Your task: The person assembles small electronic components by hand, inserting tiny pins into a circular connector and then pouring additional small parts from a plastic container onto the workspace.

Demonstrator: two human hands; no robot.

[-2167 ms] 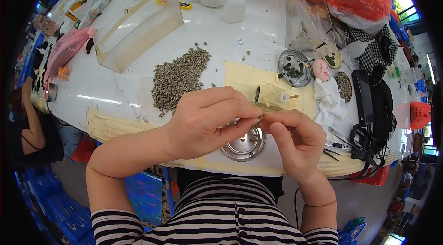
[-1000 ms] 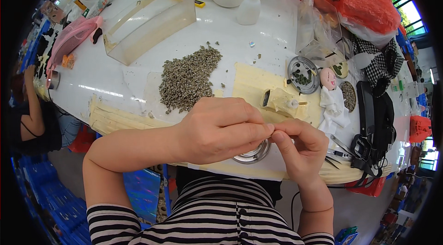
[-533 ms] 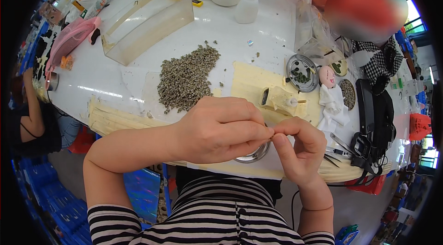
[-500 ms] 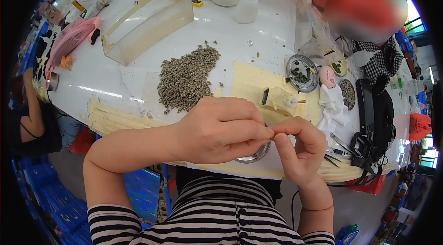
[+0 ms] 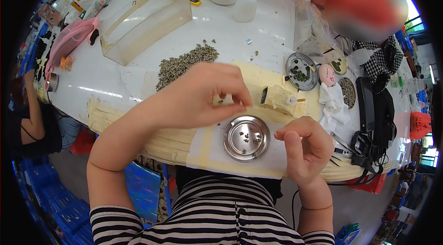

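Note:
My left hand (image 5: 210, 95) hovers above the table between the grey-green bead-like pile (image 5: 187, 62) and a round shiny metal dish (image 5: 228, 146). Its thumb and fingertips come together in a pinch; whatever may be between them is too small to make out. Several tiny pieces lie in the dish, on white paper. To the right of the dish, my right hand (image 5: 308, 152) is raised with curled fingers and the thumb against the index finger. Anything held there is hidden or too small to name.
Beyond the hands stand a tape-covered block (image 5: 279, 99), a metal dish of dark green pieces (image 5: 313, 83) and a white squeeze bottle (image 5: 245, 7). A clear open-topped box (image 5: 152, 32) lies far left. Tweezers (image 5: 339, 141) and black straps (image 5: 367, 111) lie right. Another person (image 5: 34, 120) sits left.
My hands were together above the metal dish and have parted. The left moved away and to the left, uncovering the dish; the right stayed nearly in place.

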